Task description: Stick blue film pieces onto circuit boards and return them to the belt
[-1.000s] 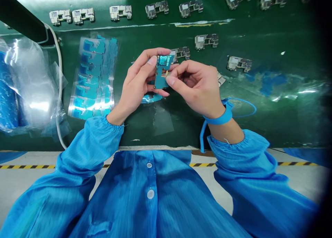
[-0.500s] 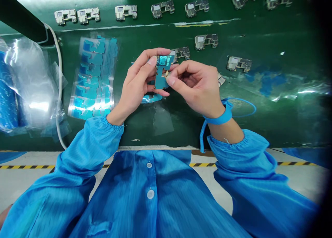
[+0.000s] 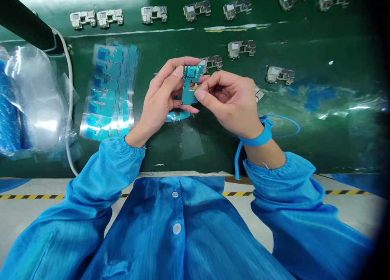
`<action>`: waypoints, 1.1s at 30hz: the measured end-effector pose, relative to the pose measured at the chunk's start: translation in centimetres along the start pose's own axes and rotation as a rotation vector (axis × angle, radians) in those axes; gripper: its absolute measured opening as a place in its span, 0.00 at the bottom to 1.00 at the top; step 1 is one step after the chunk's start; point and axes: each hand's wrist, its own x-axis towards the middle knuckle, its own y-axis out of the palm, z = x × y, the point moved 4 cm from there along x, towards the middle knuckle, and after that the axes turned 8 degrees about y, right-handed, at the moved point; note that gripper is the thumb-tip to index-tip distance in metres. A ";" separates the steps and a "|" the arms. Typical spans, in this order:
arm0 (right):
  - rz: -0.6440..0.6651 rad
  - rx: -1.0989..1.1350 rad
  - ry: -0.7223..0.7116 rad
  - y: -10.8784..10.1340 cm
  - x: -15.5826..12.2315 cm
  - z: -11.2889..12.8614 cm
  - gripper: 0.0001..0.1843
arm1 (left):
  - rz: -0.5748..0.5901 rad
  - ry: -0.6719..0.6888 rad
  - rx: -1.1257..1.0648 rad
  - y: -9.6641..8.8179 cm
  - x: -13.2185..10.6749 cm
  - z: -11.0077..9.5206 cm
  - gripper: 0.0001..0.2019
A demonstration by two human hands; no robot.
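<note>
Between my hands is a small circuit board (image 3: pixel 189 95), upright, its face covered with teal film and a square part near its top. My left hand (image 3: pixel 163 91) grips the board along its left side, thumb in front and fingers behind. The thumb and forefinger of my right hand (image 3: pixel 230 99) are pinched at the board's lower right edge, by a gold-coloured strip; their tips hide what exactly lies between them. Just behind the hands sits another circuit board (image 3: pixel 214 63), partly covered. A piece of teal film (image 3: pixel 177 116) lies below my left fingers.
Sheets of teal die-cut film (image 3: pixel 106 95) lie at left, beside a white cable (image 3: pixel 69 81) and plastic bags (image 3: pixel 39 101). Several boards (image 3: pixel 154 14) line the back strip; others (image 3: pixel 280 75) rest at right. A blue wrist strap (image 3: pixel 258 138) with coiled cord circles my right wrist.
The row of boards on the back strip has shifted to the right, while the nearer boards stay almost in place. Both hands keep nearly the same hold on the board.
</note>
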 end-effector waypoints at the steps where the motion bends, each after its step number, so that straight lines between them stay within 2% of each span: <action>1: -0.001 0.003 -0.004 0.0 0.0 0.0 0.22 | -0.005 -0.009 0.006 0.0 0.0 0.0 0.12; 6: -0.003 0.000 -0.011 0.0 0.0 -0.1 0.20 | -0.007 0.000 0.007 0.0 0.1 0.2 0.13; 11: -0.002 -0.032 0.009 0.0 0.0 -0.2 0.19 | 0.007 0.023 0.011 -0.3 0.4 0.9 0.20; 16: 0.003 -0.023 0.012 0.0 0.1 -0.1 0.18 | 0.022 0.020 0.038 -0.3 0.3 0.9 0.20; 20: 0.010 -0.019 0.006 0.0 0.1 -0.3 0.17 | -0.001 0.016 0.068 -0.3 0.2 0.9 0.21; 26: 0.013 -0.015 -0.015 -0.1 0.2 -0.4 0.15 | -0.039 0.033 0.149 -0.5 0.2 1.2 0.28; 33: 0.005 -0.025 -0.025 -0.2 0.2 -0.2 0.18 | -0.041 0.043 0.141 -0.5 0.2 1.2 0.26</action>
